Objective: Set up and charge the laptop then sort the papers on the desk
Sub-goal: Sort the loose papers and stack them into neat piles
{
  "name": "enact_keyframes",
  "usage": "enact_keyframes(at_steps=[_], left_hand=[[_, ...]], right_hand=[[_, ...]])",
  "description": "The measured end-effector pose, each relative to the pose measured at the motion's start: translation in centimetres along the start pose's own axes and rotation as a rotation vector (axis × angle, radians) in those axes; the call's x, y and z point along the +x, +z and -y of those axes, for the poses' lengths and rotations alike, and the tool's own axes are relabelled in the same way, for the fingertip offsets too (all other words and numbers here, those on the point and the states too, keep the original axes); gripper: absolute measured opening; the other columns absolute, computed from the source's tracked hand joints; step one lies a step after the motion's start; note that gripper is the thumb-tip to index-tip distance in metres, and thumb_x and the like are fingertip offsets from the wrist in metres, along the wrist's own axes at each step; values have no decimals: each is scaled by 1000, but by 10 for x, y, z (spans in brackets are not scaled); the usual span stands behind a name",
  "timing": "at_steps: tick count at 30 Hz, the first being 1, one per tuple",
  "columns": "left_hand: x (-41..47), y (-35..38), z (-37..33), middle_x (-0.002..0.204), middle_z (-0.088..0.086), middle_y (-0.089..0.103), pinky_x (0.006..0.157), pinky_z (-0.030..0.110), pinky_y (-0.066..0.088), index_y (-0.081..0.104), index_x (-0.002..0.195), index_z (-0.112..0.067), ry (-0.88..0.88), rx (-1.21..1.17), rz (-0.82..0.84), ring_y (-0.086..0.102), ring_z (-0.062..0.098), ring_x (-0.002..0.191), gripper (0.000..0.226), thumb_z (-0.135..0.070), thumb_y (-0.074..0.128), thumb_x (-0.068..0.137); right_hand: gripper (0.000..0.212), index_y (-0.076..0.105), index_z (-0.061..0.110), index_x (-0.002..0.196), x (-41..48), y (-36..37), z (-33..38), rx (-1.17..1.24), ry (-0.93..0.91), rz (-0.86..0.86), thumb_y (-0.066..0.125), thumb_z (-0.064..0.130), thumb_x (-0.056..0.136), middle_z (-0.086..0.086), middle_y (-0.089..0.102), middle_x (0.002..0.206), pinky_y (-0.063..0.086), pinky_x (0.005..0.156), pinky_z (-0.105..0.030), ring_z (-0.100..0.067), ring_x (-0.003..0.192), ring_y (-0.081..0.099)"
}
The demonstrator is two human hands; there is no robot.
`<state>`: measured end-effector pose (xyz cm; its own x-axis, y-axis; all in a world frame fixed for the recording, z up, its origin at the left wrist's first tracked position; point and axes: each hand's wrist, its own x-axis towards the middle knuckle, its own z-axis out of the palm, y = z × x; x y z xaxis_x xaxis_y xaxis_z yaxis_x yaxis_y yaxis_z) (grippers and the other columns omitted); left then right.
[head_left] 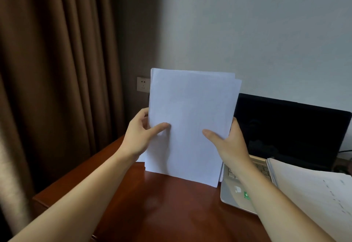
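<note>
A stack of white papers (190, 112) stands upright on its lower edge on the reddish wooden desk (171, 207). My left hand (140, 135) grips its left side, thumb on the front sheet. My right hand (228, 142) grips the right side the same way. The sheets' top edges are slightly uneven. To the right, an open silver laptop (285, 131) has a dark screen. A second pile of papers (314, 188) with faint print lies over the right part of its keyboard.
A wall socket (143, 84) sits just left of the held papers, partly hidden by them. Brown curtains (57, 70) hang along the left. A dark cable (344, 151) shows behind the laptop at the far right. The desk's left edge runs diagonally.
</note>
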<state>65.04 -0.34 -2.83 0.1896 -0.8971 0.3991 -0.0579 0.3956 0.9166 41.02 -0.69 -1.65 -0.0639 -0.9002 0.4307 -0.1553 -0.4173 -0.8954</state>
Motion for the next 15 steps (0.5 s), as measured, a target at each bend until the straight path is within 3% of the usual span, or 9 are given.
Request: enact_keyframes(at_steps=[4, 10, 15], left_hand=[[-3, 7, -3, 119, -7, 72, 96, 46, 57, 59, 126, -23, 41, 44, 38, 70, 16, 110, 47, -13, 81, 86], [-4, 4, 3, 116, -3, 75, 94, 52, 58, 63, 122, -22, -46, 50, 5, 72, 21, 105, 39, -13, 79, 87], [-8, 8, 2, 109, -7, 76, 91, 47, 60, 66, 120, -24, -109, 116, -9, 75, 17, 96, 28, -16, 71, 94]], right_hand=[[46, 54, 24, 120, -2, 4, 2, -17, -39, 14, 78, 15, 82, 16, 68, 108, 51, 77, -15, 7, 94, 65], [31, 56, 27, 109, -3, 3, -6, -104, 21, 3, 72, 14, 86, 12, 67, 106, 55, 81, -26, 2, 90, 66], [22, 61, 22, 110, -4, -4, -5, -143, 45, 29, 61, 8, 93, 9, 69, 104, 55, 74, -20, -3, 90, 67]])
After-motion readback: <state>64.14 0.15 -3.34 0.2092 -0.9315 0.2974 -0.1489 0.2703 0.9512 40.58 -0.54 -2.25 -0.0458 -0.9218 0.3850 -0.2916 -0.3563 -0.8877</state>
